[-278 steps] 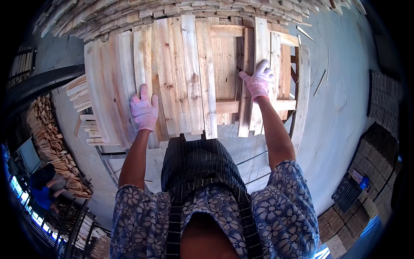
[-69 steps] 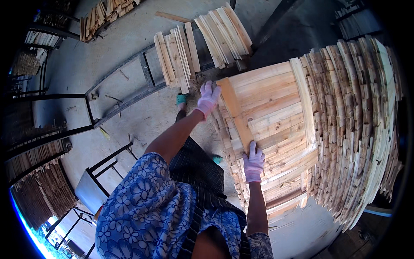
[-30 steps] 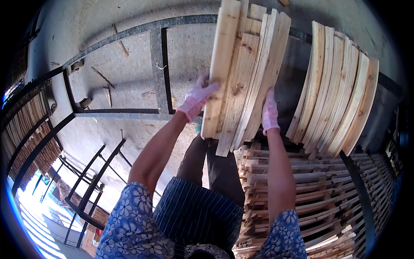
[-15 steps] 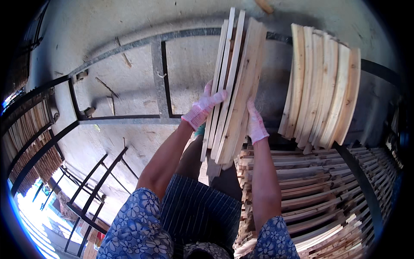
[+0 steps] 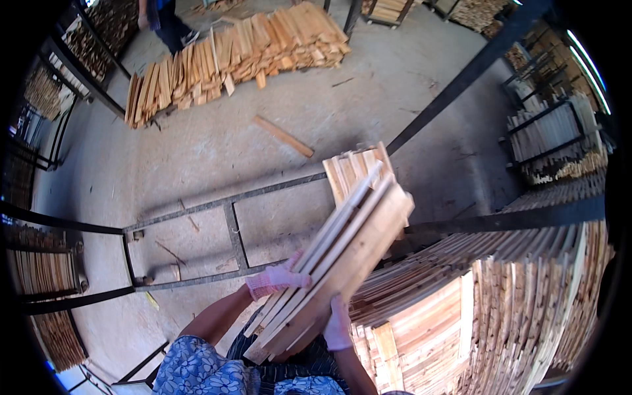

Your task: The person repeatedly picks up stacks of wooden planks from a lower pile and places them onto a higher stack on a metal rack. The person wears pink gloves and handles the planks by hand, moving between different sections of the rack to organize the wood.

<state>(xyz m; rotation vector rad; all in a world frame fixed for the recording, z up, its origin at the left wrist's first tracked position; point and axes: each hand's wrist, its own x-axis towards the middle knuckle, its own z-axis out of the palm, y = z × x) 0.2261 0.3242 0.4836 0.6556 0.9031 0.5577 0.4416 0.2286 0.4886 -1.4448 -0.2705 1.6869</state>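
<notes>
Between my two hands is a bundle of wooden boards, several pale planks held side by side on edge and tilted up to the right. My left hand, in a pinkish-white knit glove, grips the bundle's left side with its fingers over the outer board. My right hand, gloved alike, presses against the right side near the lower end; some of its fingers are hidden. Just past the bundle's far end, a short row of boards lies on the black metal frame, partly covered by what I hold.
A tall stack of boards fills the right side. Across the floor lies a long pile of planks, with a person beside it. One loose board rests on the floor. A dark post slants up behind the frame.
My view has lifted, bringing the far floor, plank pile and person into sight. The bundle, still in both hands, has tilted to the right and now overlaps the row on the frame.
</notes>
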